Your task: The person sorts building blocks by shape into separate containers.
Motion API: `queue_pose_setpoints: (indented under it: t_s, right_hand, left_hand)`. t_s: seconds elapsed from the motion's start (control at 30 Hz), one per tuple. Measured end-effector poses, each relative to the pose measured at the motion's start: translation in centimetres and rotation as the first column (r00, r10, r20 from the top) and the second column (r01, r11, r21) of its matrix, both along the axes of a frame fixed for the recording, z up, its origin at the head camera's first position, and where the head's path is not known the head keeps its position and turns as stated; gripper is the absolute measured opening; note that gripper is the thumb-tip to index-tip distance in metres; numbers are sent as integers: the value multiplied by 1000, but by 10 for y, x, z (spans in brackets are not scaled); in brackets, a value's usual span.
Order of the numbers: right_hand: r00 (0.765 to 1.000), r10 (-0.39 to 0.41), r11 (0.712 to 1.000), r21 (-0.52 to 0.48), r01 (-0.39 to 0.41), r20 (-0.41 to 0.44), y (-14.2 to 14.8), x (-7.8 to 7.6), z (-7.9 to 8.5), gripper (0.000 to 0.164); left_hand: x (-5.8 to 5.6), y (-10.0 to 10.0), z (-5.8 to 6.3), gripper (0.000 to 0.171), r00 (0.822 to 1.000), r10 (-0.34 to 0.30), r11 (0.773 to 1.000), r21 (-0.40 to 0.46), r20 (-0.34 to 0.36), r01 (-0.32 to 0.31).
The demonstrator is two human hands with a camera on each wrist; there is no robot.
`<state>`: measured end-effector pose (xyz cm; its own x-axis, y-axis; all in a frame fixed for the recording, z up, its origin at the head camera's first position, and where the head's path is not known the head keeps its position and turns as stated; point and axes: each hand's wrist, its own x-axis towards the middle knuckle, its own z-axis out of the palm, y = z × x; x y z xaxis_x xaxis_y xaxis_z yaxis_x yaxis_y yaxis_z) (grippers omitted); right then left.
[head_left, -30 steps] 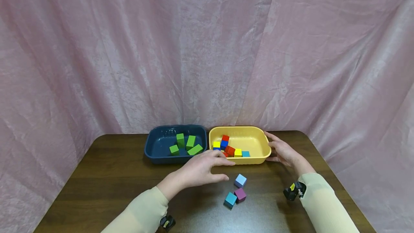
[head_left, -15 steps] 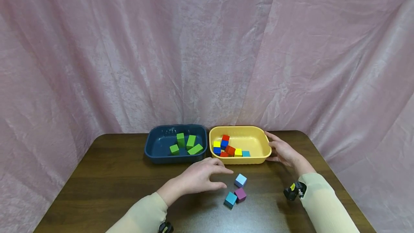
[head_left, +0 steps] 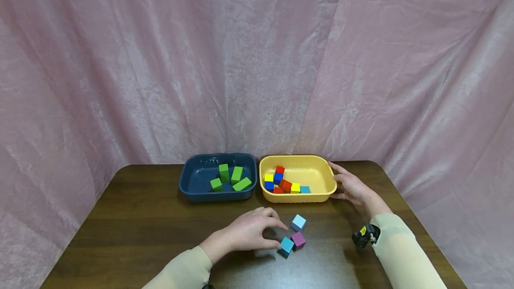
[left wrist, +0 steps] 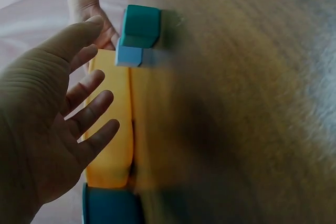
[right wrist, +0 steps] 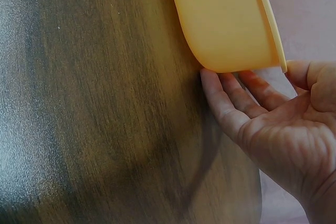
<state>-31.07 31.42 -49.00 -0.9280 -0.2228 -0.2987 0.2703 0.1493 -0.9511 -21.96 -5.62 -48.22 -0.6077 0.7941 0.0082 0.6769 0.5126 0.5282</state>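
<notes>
My left hand (head_left: 250, 229) is over the table, fingers spread and holding nothing, with the thumb tip right at a teal cube (head_left: 287, 245). Touching that cube's right side is a purple cube (head_left: 298, 240); a light blue cube (head_left: 298, 222) lies just behind them. In the left wrist view, the teal cube (left wrist: 142, 25) shows beyond the thumb. My right hand (head_left: 353, 189) rests against the right end of the yellow tray (head_left: 315, 198). Seen from the right wrist, its extended fingers (right wrist: 220, 100) touch the tray's end wall, and the thumb is by the rim.
Red, blue, yellow and teal cubes lie mostly in the left half of the yellow tray. Close to its left stands a dark blue tray (head_left: 192, 197) with several green blocks (head_left: 237, 175). A pink curtain (head_left: 257, 57) hangs behind the wooden table (head_left: 140, 222).
My left hand has drawn back from the yellow tray's front edge, down toward the teal cube. The right hand stays at the tray's end.
</notes>
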Motion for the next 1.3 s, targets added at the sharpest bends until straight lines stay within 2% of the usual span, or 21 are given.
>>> queue_pose_setpoints:
  t_s: [0.17,0.5,0.93,1.3]
  right_hand:
    - [1000,3,1000,2,-3,0,0,0,0,66]
    - [1000,1,1000,1,-1,5,0,0,1,66]
    - [1000,-15,1000,4,15,23,-2,0,4,64]
    - [1000,-16,1000,4,16,16,-1,0,2,64]
  left_hand:
    - [2,2,-7,44,1000,6,1000,-26,21,-6]
    - [2,6,-17,41,999,21,998,-56,-28,-22]
    - [1,9,-24,36,998,48,996,-76,-33,-50]
    - [3,11,-26,32,998,38,998,-51,-46,-41]
